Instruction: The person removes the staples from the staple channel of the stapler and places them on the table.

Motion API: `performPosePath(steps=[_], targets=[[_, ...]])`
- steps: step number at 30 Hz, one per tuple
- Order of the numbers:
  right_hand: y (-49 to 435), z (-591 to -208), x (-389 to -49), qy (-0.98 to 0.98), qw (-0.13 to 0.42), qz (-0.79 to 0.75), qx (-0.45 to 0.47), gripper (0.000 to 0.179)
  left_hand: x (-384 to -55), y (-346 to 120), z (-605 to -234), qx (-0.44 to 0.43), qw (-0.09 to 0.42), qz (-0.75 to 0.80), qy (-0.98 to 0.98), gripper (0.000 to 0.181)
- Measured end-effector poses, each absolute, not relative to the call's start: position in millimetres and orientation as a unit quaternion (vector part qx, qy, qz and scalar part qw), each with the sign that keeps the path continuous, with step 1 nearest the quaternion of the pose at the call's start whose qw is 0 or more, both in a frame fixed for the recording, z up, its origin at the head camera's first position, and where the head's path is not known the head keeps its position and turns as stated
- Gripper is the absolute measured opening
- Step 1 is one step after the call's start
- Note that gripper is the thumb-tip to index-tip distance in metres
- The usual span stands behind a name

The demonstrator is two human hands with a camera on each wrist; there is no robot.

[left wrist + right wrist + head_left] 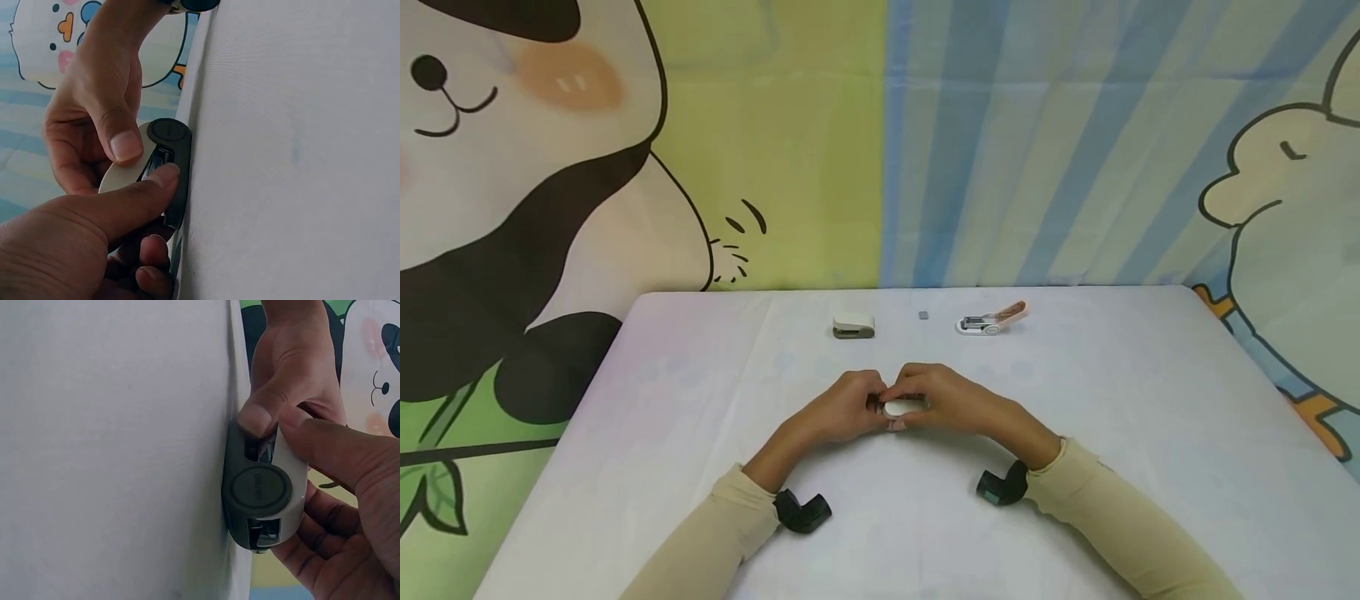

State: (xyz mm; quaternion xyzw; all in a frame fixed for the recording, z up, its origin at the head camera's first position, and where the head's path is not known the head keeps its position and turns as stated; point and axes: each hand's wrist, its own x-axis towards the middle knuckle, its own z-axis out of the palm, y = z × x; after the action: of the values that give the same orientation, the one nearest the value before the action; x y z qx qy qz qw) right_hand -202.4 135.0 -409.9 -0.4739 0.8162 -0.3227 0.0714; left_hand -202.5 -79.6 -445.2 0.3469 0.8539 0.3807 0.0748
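Between both hands, low over the white table, is a small stapler [904, 407] with a cream upper arm [292, 481] and a dark green base [236, 456]. Its two parts stand apart in a narrow V, with metal showing in the gap. My left hand [848, 407] pinches the stapler's front end, the thumb [164, 176] lying at the base. On the cream arm, near the round hinge, my right hand [955, 400] keeps its thumb, with the other fingers curled behind. The fingers hide much of the front end.
Farther back on the table [1075, 375] lie another cream and green stapler [853, 326], a small grey block [923, 315] and a white and pink stapler [992, 321] with its arm raised. A cartoon-print curtain [820, 150] hangs behind the table's far edge.
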Motion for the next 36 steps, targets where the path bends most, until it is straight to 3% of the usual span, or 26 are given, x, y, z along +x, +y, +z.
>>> performPosePath(steps=[9,23,36], targets=[[138,-401,-199,0.806,0.064,-0.354,-0.470,0.021,-199,-81,-444,0.339,0.083,0.400,0.847,0.014],[147,-404,-207,0.802,0.058,-0.387,-0.450,0.020,-201,-83,-443,0.314,0.080,0.408,0.853,0.014],[160,-393,-208,0.807,0.111,-0.393,-0.426,0.025,-200,-83,-443,0.308,0.098,0.409,0.853,0.014]])
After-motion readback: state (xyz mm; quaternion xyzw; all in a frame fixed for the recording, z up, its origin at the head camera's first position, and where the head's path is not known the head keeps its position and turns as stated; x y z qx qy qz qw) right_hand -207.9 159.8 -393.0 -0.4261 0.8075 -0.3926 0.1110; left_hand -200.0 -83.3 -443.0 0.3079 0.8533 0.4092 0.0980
